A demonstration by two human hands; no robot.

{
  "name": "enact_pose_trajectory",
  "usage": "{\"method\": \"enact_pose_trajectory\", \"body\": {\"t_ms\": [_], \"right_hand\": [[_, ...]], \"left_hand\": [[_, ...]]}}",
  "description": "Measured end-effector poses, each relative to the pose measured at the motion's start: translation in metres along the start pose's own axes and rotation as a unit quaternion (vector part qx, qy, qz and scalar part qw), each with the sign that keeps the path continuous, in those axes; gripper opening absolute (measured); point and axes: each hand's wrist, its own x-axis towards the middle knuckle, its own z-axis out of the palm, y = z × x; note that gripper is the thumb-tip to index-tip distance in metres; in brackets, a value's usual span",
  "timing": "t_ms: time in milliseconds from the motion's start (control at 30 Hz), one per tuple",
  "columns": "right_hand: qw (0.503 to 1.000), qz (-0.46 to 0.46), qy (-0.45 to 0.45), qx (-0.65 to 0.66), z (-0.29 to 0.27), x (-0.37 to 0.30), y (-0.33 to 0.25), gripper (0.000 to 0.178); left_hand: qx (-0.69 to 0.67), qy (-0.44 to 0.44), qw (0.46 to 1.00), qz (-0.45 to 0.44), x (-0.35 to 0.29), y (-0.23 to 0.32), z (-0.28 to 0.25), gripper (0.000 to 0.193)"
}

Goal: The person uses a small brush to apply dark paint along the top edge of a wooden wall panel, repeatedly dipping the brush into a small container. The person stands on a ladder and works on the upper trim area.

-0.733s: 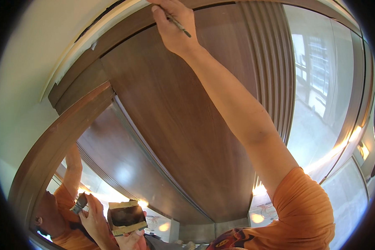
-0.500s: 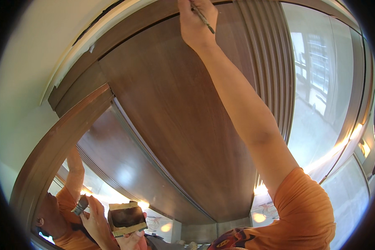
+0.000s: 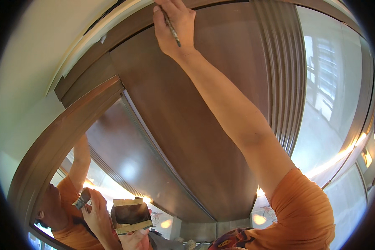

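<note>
My right hand (image 3: 176,29) is raised at the top edge of the view. Its fingers are closed around a thin, worn paintbrush (image 3: 172,31), whose handle end points back toward my wrist; the bristle end is out of sight. The hand is close to the dark wooden trim (image 3: 141,30) above a brown wood panel (image 3: 187,96). Low in the view, my left hand (image 3: 135,241) grips a small cut-open carton (image 3: 134,228) from below. Dark brown stuff coats or fills its inside; I cannot tell which.
A mirror (image 3: 112,137) in a wooden frame (image 3: 66,121) at the left reflects me and the carton. Ribbed wooden moulding (image 3: 279,75) and a glossy pale panel (image 3: 333,91) stand at the right. A cream wall or ceiling (image 3: 37,50) borders the trim at upper left.
My right hand has moved left along the upper trim with the paintbrush. The view has shifted slightly, and the carton in my left hand sits a little farther right and higher.
</note>
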Motion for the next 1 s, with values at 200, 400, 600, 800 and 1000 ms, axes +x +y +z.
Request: {"method": "enact_pose_trajectory", "body": {"t_ms": [200, 400, 600, 800, 1000], "right_hand": [[0.995, 0.021, 0.035, 0.085, 0.044, -0.022, -0.018, 0.031], [0.994, 0.024, -0.005, 0.108, 0.061, -0.03, -0.028, 0.033], [0.99, 0.011, -0.031, 0.134, 0.079, -0.034, -0.028, 0.033], [0.994, 0.002, -0.033, 0.109, 0.1, -0.035, -0.035, 0.029], [0.978, 0.036, -0.093, 0.185, 0.112, -0.029, -0.044, 0.028]], "left_hand": [[0.001, 0.006, 1.0, 0.004, -0.001, 0.002, 0.0, 0.087], [0.005, 0.01, 1.0, 0.008, -0.003, 0.003, 0.0, 0.088], [0.009, 0.014, 1.0, 0.011, -0.004, 0.006, 0.003, 0.089], [0.014, 0.014, 1.0, 0.017, -0.005, 0.006, 0.004, 0.09], [0.019, 0.014, 0.999, 0.026, -0.004, 0.009, 0.013, 0.091]]}}
